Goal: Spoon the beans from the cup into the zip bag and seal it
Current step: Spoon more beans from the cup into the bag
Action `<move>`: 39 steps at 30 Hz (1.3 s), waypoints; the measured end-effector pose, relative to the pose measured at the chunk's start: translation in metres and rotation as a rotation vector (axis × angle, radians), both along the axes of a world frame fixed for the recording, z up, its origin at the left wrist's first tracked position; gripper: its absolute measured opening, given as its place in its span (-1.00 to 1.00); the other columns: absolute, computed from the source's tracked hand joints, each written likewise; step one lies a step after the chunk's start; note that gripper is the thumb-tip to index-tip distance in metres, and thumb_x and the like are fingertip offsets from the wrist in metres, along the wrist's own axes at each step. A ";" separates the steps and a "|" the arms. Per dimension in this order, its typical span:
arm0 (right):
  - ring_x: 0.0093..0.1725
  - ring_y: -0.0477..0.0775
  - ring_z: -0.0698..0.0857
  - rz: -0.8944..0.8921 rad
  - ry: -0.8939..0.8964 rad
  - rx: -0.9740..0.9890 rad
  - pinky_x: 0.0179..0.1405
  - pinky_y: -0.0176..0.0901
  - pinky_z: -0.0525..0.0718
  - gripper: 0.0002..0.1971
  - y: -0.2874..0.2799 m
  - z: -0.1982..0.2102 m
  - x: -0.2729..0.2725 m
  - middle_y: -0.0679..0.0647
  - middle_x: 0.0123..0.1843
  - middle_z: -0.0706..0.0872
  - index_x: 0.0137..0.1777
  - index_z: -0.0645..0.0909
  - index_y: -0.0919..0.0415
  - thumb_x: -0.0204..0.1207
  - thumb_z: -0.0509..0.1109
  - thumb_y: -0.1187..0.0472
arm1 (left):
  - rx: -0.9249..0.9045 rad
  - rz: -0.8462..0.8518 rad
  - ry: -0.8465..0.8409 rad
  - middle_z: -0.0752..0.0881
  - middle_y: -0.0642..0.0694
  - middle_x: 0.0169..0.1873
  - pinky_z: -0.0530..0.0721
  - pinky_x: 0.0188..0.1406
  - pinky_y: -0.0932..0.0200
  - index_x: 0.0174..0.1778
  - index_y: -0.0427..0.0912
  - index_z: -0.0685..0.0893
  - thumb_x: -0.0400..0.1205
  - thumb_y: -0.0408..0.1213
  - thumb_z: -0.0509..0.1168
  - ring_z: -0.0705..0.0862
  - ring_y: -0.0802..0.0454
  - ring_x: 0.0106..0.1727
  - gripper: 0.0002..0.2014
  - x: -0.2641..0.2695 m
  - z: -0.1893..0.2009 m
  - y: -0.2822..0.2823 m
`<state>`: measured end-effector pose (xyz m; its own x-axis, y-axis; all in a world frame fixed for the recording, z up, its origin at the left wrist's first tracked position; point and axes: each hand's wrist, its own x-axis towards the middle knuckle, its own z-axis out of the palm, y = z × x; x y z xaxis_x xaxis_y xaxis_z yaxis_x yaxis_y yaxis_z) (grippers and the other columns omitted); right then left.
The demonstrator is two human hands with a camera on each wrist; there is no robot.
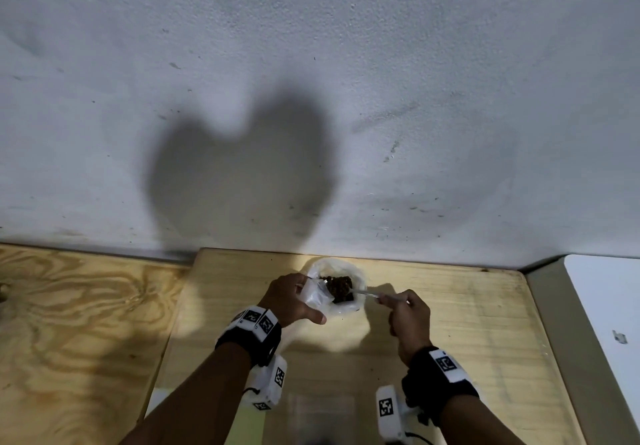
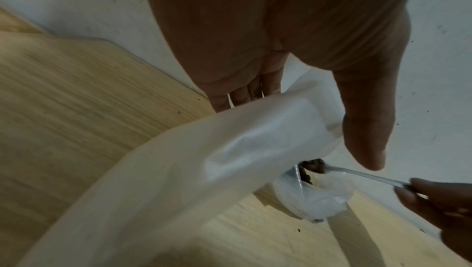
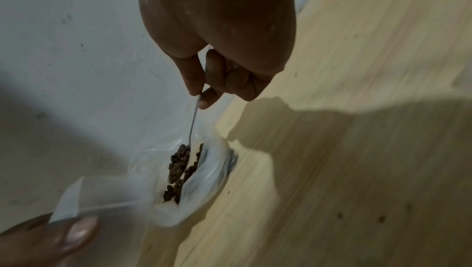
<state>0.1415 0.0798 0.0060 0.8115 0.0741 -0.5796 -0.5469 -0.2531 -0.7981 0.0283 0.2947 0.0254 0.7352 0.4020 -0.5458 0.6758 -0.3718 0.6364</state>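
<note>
A clear plastic cup [image 1: 358, 301] of dark beans [image 1: 341, 287] stands near the far edge of a light wooden board [image 1: 450, 323]. My left hand [image 1: 299, 292] holds the translucent zip bag [image 2: 204, 160] by its top edge, right beside the cup's left side. My right hand [image 1: 393, 302] pinches the handle of a metal spoon [image 3: 193, 122]. In the right wrist view the spoon's bowl is heaped with beans [image 3: 178, 162] and sits low inside the cup [image 3: 214, 168]. The bag [image 3: 102, 192] looks empty where it shows.
A grey-white wall [image 1: 311, 98] rises just behind the cup. Plywood table [image 1: 69, 323] lies to the left and a white surface [image 1: 609, 306] to the right. A flat clear plastic item [image 1: 322, 413] and a yellow-green thing [image 1: 249, 424] lie near the front edge.
</note>
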 end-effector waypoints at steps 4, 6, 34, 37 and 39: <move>-0.58 -0.02 0.23 0.040 -0.054 0.056 -0.56 -0.20 0.15 -0.86 -0.019 0.011 0.006 0.24 -0.31 0.46 -0.18 0.55 0.30 0.51 0.47 0.41 | -0.007 -0.006 0.005 0.62 0.00 0.31 0.59 0.19 0.18 0.41 -0.12 0.54 0.13 -0.05 0.74 0.59 0.02 0.29 -0.09 -0.001 0.001 0.001; -0.55 0.01 0.24 0.043 -0.080 0.090 -0.56 -0.20 0.16 -0.85 -0.025 0.015 0.007 0.26 -0.30 0.51 -0.20 0.54 0.31 0.51 0.47 0.40 | -0.002 -0.013 -0.005 0.60 0.00 0.34 0.55 0.15 0.24 0.45 -0.10 0.51 0.15 -0.09 0.74 0.57 0.04 0.31 -0.07 -0.002 0.002 -0.002; -0.14 0.28 0.70 0.126 -0.497 0.136 -0.15 -0.05 0.58 -0.79 -0.021 0.027 -0.018 0.33 -0.21 0.72 -0.26 0.53 0.38 0.50 0.52 0.45 | -0.039 0.097 -0.101 0.62 0.03 0.29 0.52 0.06 0.29 0.41 -0.01 0.56 0.10 -0.11 0.76 0.58 0.13 0.17 -0.08 -0.005 -0.005 -0.012; -0.22 0.16 0.64 0.025 -0.502 0.095 -0.17 -0.06 0.54 -0.77 -0.020 0.029 -0.011 0.27 -0.27 0.68 -0.30 0.50 0.36 0.47 0.50 0.49 | -0.042 0.093 -0.098 0.59 0.02 0.33 0.51 0.10 0.28 0.43 -0.01 0.55 0.14 -0.10 0.75 0.56 0.13 0.17 -0.09 -0.004 -0.003 -0.011; -0.31 -0.02 0.59 0.016 -0.523 0.060 -0.28 -0.22 0.56 -0.75 -0.018 0.031 -0.010 0.20 -0.30 0.64 -0.32 0.49 0.33 0.46 0.50 0.51 | -0.048 0.089 -0.092 0.59 0.01 0.36 0.51 0.10 0.27 0.45 -0.01 0.54 0.15 -0.09 0.74 0.55 0.14 0.18 -0.09 -0.003 -0.002 -0.010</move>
<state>0.1320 0.0615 0.0373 0.9898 0.1089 -0.0916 -0.0680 -0.2039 -0.9766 0.0251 0.2846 0.0236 0.7455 0.4433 -0.4977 0.6428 -0.2808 0.7127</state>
